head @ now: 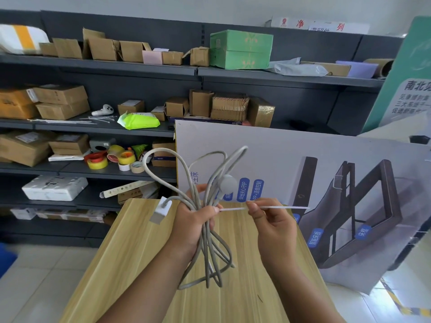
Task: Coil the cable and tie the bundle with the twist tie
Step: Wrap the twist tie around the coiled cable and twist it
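My left hand [191,220] grips the middle of a coiled grey cable [210,257], held upright above the wooden table [130,264]. Loops stick out above and below my fist. A white USB plug [161,210] hangs at the left of the hand, and a round white puck [228,183] on the cable sits just above it. A thin white tie [279,207] runs level from my left thumb to the right. My right hand [272,222] pinches that tie between thumb and fingers, a little to the right of the bundle.
Grey shelves [100,66] with cardboard boxes, tape rolls [112,158] and loose white ties [98,118] fill the back left. A large printed board [349,183] leans behind the table at the right. Tiled floor lies on both sides.
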{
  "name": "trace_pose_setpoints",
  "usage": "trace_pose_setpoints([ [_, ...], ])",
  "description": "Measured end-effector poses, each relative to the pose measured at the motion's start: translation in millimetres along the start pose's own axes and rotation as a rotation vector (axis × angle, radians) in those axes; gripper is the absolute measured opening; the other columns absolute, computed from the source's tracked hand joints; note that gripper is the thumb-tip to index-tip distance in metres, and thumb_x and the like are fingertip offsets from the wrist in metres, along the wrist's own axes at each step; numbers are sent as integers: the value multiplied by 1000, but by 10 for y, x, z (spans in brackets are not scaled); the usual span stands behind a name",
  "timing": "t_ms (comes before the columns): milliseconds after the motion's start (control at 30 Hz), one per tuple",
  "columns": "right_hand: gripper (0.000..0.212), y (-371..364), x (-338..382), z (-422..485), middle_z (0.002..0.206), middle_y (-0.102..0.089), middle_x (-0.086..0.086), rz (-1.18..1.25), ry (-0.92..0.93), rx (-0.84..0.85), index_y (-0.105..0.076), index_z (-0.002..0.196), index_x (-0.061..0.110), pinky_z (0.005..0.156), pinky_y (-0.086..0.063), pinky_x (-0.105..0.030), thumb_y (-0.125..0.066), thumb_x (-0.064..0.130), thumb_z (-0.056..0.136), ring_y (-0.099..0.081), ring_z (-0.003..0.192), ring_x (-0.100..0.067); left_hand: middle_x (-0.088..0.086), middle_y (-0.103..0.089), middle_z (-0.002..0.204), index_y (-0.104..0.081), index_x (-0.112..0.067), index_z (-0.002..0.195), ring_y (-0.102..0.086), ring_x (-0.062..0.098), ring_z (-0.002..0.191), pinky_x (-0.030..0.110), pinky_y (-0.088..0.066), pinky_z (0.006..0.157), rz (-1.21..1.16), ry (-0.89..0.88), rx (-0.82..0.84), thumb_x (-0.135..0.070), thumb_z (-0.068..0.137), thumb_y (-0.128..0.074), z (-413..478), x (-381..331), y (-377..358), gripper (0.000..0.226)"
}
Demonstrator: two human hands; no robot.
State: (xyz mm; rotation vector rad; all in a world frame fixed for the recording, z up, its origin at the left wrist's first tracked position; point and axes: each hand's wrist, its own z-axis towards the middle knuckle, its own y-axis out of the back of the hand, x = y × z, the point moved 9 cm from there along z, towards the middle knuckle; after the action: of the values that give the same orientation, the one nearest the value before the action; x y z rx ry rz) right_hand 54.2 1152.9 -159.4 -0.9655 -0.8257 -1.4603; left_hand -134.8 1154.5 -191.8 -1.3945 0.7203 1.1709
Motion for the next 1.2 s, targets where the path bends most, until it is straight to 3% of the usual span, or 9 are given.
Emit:
trace_pose_setpoints([
  [167, 10, 178, -67, 96, 68, -70, 10, 68, -98, -45, -70, 81, 4, 65, -50, -13, -65, 8, 89, -63, 67, -2, 18, -60, 73, -58, -3, 93, -47, 15, 39, 25, -42, 41, -32, 19, 28, 1, 64, -60, 9, -25, 19, 29],
  [400, 26, 257, -423, 136, 87, -69, -15, 306, -405, -130, -72, 72, 8, 72, -57, -30, -59, 8, 94, -69, 81, -24, 19, -48, 66, -62, -2, 90, -44, 21, 42, 28, -42, 45, -21, 4, 7, 1, 65, -61, -53, -73, -28, 25],
  [533, 20, 309, -511, 199, 91, -67, -19, 325, -461, -156, -67, 78, 1, 71, -59, -30, -58, 7, 95, -69, 83, -26, 19, -49, 68, -66, -3, 88, -45, 20, 45, 28, -42, 45, -28, 23, 6, 2, 66, -62, -75, -12, -76, 23],
  [633, 20, 296, -626, 223, 91, -68, -18, 341, -500, -154, -66, 78, 0, 80, -58, -38, -58, 9, 94, -69, 86, -27, 15, -48, 62, -65, -3, 87, -45, 19, 45, 28, -41, 46, -35, 31, 15, 3, 66, -61, -66, 21, -121, 22],
  [767, 22, 104, -782, 185, 91, -71, -16, 421, -570, 39, -66, 88, 2, 89, -54, -45, -61, 24, 87, -68, 95, -31, 10, -51, 61, -60, -7, 79, -50, 18, 50, 29, -45, 51, -189, 137, -65, -4, 65, -61, -13, 145, -67, 14],
  [867, 56, -156, -953, -199, 119, -69, -14, 356, -679, 377, -62, 122, 14, 97, -50, -50, -56, 54, 84, -66, 111, -30, 9, -58, 70, -57, -5, 84, -58, 22, 68, 33, -51, 68, -524, 262, -130, -4, 68, -61, 8, 297, -27, 16],
  [967, 79, -432, -1026, -723, 132, -63, -11, 530, -870, 678, -59, 133, 20, 101, -40, -55, -67, 69, 71, -59, 116, -34, 7, -61, 70, -59, -7, 84, -63, 20, 69, 38, -49, 78, -727, 269, -156, -4, 64, -58, 2, 327, -43, 20],
  [1067, 72, -597, -904, -1014, 141, -54, -19, 1031, -1113, 641, -55, 136, 10, 104, -29, -60, -71, 50, 79, -51, 122, -45, 6, -63, 73, -61, -7, 84, -64, 20, 73, 42, -49, 83, -762, 230, -174, -4, 67, -57, 26, 356, -27, 18],
  [1200, 49, -798, -1036, -1279, 141, -53, -22, 1168, -1222, 472, -61, 130, 9, 97, -38, -69, -61, 32, 87, -53, 120, -52, 5, -62, 86, -62, -9, 88, -62, 21, 88, 47, -46, 91, -732, 181, -74, -6, 72, -64, 109, 333, -63, 17],
])
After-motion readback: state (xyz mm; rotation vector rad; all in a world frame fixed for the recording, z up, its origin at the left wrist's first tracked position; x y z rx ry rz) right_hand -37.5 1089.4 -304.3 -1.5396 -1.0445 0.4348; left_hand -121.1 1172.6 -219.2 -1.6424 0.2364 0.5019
